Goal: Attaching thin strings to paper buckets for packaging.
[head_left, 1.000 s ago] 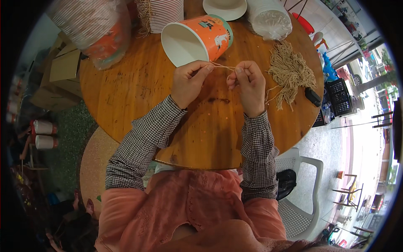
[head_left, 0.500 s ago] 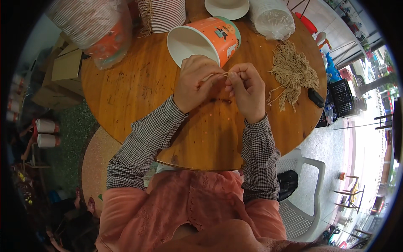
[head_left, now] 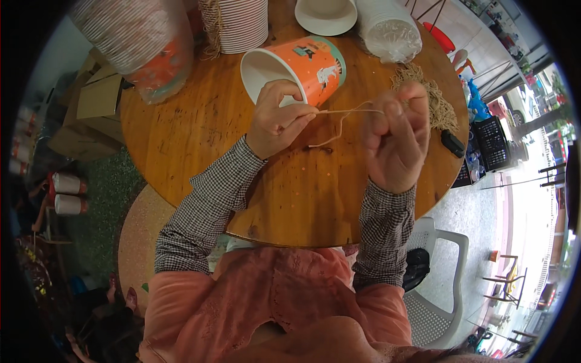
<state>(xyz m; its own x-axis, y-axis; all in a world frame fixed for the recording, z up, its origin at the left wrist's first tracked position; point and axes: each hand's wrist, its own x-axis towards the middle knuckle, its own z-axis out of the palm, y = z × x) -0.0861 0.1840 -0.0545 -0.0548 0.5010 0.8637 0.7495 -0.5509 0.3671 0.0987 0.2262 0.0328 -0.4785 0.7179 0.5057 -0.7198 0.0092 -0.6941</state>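
Observation:
A thin beige string [head_left: 340, 112] runs taut between my two hands, with a loose end hanging toward the table. My left hand [head_left: 277, 118] pinches it between thumb and forefinger. At the other side my right hand [head_left: 396, 136], a little smeared by motion, is closed on the string too. Just behind my left hand an orange paper bucket [head_left: 319, 69] with a white inside lies on its side, its mouth facing left. Beyond my right hand sits a heap of beige strings [head_left: 443, 109], partly covered by that hand.
The round wooden table [head_left: 193, 139] bears a stack of white buckets [head_left: 243, 24], bagged buckets [head_left: 136, 45], a white bowl [head_left: 327, 18] and wrapped white lids [head_left: 392, 36]. A small black object [head_left: 452, 143] lies at the right edge. A white plastic chair [head_left: 445, 290] stands at lower right.
My right hand has moved right, away from my left, drawing the string out between them. The orange bucket has rolled slightly, showing a different part of its print.

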